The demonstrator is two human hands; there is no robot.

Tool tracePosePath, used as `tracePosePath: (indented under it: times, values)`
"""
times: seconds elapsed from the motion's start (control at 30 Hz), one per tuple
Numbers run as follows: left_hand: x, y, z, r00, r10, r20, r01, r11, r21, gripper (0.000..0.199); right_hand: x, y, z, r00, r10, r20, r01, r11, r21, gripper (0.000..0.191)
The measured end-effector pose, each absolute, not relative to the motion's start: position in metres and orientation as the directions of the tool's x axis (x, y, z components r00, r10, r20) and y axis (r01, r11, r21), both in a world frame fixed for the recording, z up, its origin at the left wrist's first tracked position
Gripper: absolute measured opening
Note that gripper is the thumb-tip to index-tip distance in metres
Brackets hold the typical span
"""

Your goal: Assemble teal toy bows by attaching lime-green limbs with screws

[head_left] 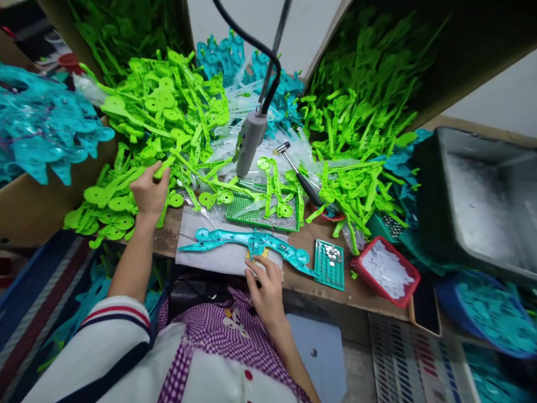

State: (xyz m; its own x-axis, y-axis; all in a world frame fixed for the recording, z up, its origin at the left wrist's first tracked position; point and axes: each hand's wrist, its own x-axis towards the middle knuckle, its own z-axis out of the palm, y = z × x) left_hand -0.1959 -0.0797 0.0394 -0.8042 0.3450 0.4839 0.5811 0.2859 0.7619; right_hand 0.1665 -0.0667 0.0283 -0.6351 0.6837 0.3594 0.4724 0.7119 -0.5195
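Observation:
My left hand [150, 193] is at the edge of the left heap of lime-green plastic parts, its fingers closed on one lime-green plastic arm [164, 167]. On a white cloth [191, 258] in front of me lies a translucent blue, bow-shaped plastic piece [226, 237]. Just below its middle is my right hand [267, 288], fingers loosely bent and apart, with nothing visible in them. The fingertips are close to the bow's centre grip; whether they touch it I cannot tell.
A grey electric screwdriver [251, 140] hangs over the bench. Behind the cloth sits a green tray [235, 208] of small metal bits, near a hammer [304, 182]. To the right are a teal tray [329, 280], a red basket [361, 263] of white pieces and a dark bin [451, 184].

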Motion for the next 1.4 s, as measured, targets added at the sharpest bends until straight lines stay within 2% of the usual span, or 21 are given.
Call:
tracePosePath:
  times: [0.1, 0.17, 0.27, 0.37, 0.47, 0.6, 0.77, 0.87, 1.0, 1.1, 1.23, 1.3, 1.4]
  values:
    - [-0.192, -0.112, 0.059, -0.804, 0.119, 0.583, 0.592, 0.250, 0.766, 0.019, 0.151, -0.063, 0.036, -0.659, 0.656, 0.367, 0.387, 0.715, -0.582, 0.022]
    - [-0.191, -0.128, 0.063, -0.817, 0.016, 0.576, 0.570, 0.170, 0.804, 0.020, 0.129, -0.054, 0.030, -0.709, 0.606, 0.361, 0.315, 0.730, -0.606, 0.023]
    - [-0.187, -0.145, 0.056, -0.871, -0.088, 0.484, 0.481, 0.045, 0.875, 0.024, 0.097, -0.044, 0.015, -0.767, 0.552, 0.328, 0.262, 0.735, -0.626, 0.024]
    - [-0.182, -0.158, 0.045, -0.915, -0.173, 0.366, 0.369, 0.011, 0.929, 0.026, 0.080, -0.045, 0.014, -0.771, 0.555, 0.313, 0.190, 0.669, -0.719, 0.024]
    - [-0.175, -0.166, 0.041, -0.961, -0.130, 0.244, 0.254, -0.067, 0.965, 0.023, 0.064, -0.047, 0.036, -0.732, 0.584, 0.351, 0.092, 0.595, -0.798, 0.023]
    - [-0.163, -0.163, 0.049, -0.996, -0.057, 0.070, 0.079, -0.166, 0.983, 0.019, 0.032, -0.032, 0.069, -0.618, 0.651, 0.440, -0.001, 0.560, -0.829, 0.025]
    - [-0.152, -0.164, 0.053, -0.997, 0.042, -0.061, -0.067, -0.169, 0.983, 0.023, 0.037, -0.014, 0.059, -0.651, 0.627, 0.428, 0.060, 0.604, -0.794, 0.041]
    - [-0.145, -0.174, 0.047, -0.969, 0.221, -0.112, -0.131, -0.074, 0.989, 0.029, 0.061, -0.017, 0.039, -0.738, 0.563, 0.372, 0.144, 0.671, -0.728, 0.057]
    - [-0.132, -0.180, 0.040, -0.845, 0.475, -0.248, -0.215, 0.123, 0.969, 0.036, 0.084, -0.029, 0.019, -0.850, 0.432, 0.303, 0.162, 0.760, -0.629, 0.058]
    - [-0.129, -0.174, 0.038, -0.807, 0.520, -0.281, -0.217, 0.182, 0.959, 0.038, 0.091, -0.041, 0.010, -0.879, 0.386, 0.279, 0.193, 0.825, -0.532, 0.058]
    - [-0.139, -0.163, 0.030, -0.819, 0.489, -0.301, -0.219, 0.218, 0.951, 0.039, 0.090, -0.052, 0.004, -0.881, 0.369, 0.297, 0.217, 0.871, -0.441, 0.052]
    - [-0.146, -0.161, 0.026, -0.823, 0.502, -0.264, -0.131, 0.285, 0.950, 0.039, 0.091, -0.052, 0.003, -0.866, 0.385, 0.319, 0.219, 0.865, -0.451, 0.049]
    - [-0.155, -0.166, 0.020, -0.823, 0.557, -0.114, 0.143, 0.396, 0.907, 0.033, 0.099, -0.049, 0.003, -0.827, 0.455, 0.329, 0.257, 0.828, -0.499, 0.047]
